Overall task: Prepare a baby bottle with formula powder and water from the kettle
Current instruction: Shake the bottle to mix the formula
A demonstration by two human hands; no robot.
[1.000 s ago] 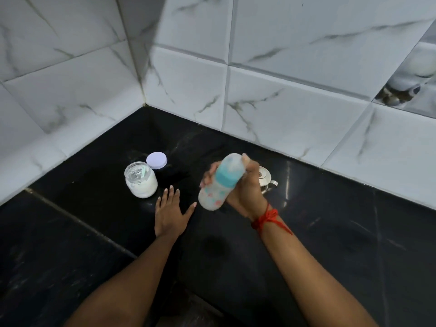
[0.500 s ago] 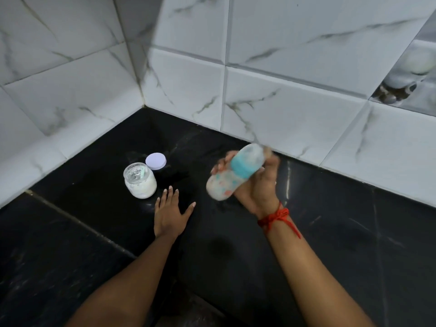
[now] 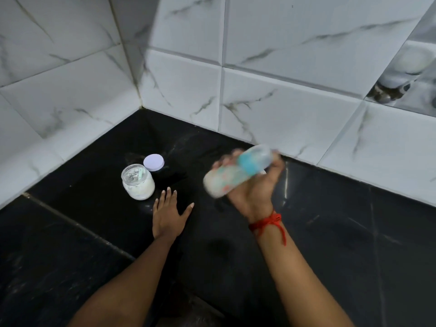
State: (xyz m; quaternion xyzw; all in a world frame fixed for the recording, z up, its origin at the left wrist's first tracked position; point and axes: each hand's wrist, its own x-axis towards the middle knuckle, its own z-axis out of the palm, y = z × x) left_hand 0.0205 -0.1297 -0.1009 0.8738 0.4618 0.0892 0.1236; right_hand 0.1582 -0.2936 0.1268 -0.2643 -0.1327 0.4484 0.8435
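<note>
Baby bottle (image 3: 238,171): in the air above the black table (image 3: 354,232), near the back wall. Tilted, base down and to the left, capped end up and to the right. Teal collar under a clear cap; pale body with small coloured marks, whitish inside. Outline blurred, so finer detail can't be made out.

Right hand (image 3: 254,187): fingers and thumb wrapped round the bottle's upper half, palm facing the camera. Fingertips show at the bottle's far side, also blurred. Red thread (image 3: 266,223) tied round the wrist, loose end trailing down the forearm.

Left hand (image 3: 168,214): flat on the table, palm down, fingers straight and close together, thumb spread out to the right. Holds nothing. Well apart from the bottle.

Glass jar (image 3: 138,182): upright, open, white powder inside, just beyond the left hand's fingertips, not touching. A pale green strip shows at its mouth. Its round white lid (image 3: 153,162) lies flat on the table just behind it.

White marbled tile wall (image 3: 283,90) meets the table at the corner, back left.
</note>
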